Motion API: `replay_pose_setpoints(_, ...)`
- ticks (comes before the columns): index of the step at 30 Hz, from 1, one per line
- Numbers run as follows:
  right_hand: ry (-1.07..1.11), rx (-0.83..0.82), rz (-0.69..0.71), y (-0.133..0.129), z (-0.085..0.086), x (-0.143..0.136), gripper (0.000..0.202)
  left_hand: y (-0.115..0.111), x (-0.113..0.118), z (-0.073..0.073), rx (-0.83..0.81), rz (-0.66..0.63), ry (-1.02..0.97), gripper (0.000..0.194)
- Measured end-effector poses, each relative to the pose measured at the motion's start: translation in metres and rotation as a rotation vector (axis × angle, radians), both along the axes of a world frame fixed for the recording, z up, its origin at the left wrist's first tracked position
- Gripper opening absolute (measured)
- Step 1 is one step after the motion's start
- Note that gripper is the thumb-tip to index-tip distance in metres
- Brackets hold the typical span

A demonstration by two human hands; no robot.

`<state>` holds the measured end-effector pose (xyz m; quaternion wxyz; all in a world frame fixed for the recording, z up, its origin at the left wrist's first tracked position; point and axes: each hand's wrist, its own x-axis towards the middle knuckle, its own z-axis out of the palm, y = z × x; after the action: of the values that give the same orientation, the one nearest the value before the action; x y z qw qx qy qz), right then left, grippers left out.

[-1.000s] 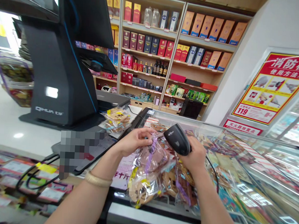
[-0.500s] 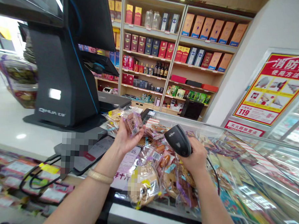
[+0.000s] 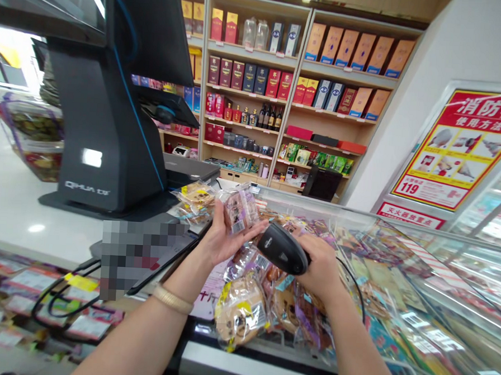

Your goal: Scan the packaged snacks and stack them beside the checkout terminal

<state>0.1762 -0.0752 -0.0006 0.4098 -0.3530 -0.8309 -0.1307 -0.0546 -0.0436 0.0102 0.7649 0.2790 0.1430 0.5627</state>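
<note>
POS terminal point(image 3: 104, 129): "QIHUA". Wall poster point(image 3: 458, 151): "消防栓 使用方法", "119". Right hand point(image 3: 322, 264): fingers clenched round black barcode scanner point(image 3: 283, 248). Left hand point(image 3: 220, 242): fingers grasping purple-printed snack packet point(image 3: 239, 206) just beside scanner; its barcode point(image 3: 237, 226) visible, digits unreadable.

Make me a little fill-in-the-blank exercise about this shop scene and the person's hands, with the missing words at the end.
1. The right hand grips a scanner coloured ____.
2. The left hand holds a wrapped packet, and the bracelet is on the ____ arm.
3. The wall poster shows the large number ____.
4. The dark terminal stands on a counter coloured ____.

Missing words: black; left; 119; white.
</note>
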Motion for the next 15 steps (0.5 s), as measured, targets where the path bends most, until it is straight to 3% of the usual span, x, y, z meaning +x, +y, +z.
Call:
replay_pose_setpoints(6,-0.045,-0.031,0.007,-0.0033,0.0023,-0.0041,0.017,0.0004,0.0065,-0.0037,0.053,0.043,0.083,0.085)
replay_pose_setpoints(15,-0.037,0.003,-0.021,-0.0025,0.0016,-0.0052,0.015,0.0034,0.0031,-0.0011,-0.019,0.079,0.094,0.078)
